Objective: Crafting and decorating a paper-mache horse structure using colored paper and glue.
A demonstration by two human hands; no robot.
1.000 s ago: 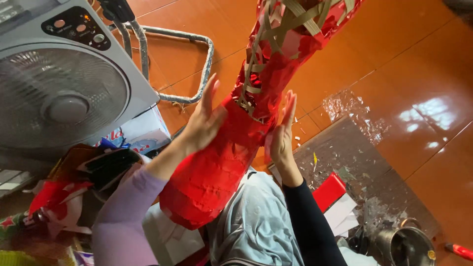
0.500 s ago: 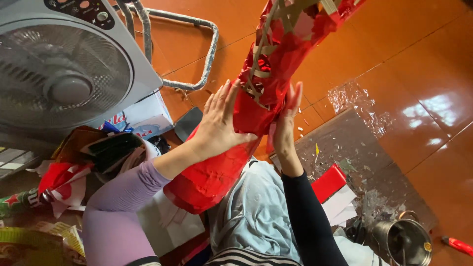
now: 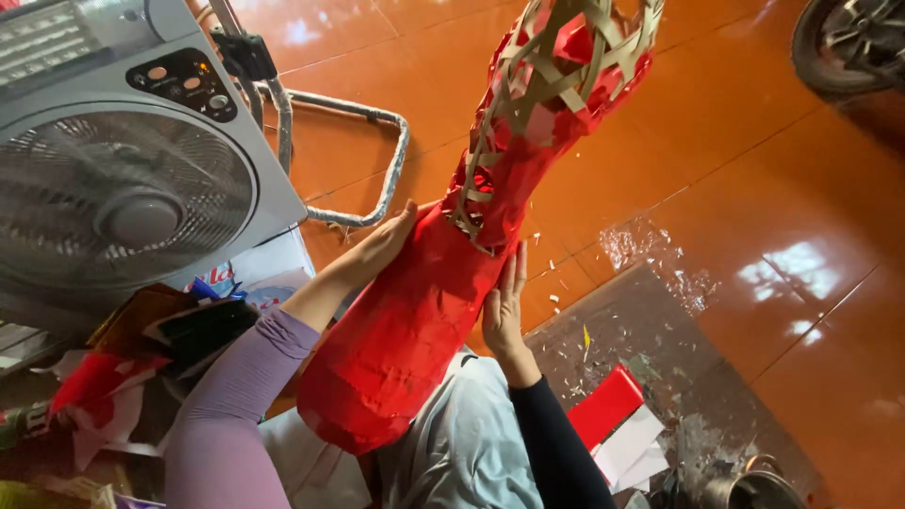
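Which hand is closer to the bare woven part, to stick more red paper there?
Probably the left hand. Its fingertips rest on the red paper-covered frame right beside the edge where the uncovered woven strips begin. The right hand lies flat lower down, on the finished part.

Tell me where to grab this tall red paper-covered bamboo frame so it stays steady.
Grip the red paper-covered frame around its narrow middle, from both sides, where the left hand and right hand already press flat. The waist there is slim enough to clasp, and the paper looks firm. Probably avoid the bare woven strips near the top: open and flimsy.
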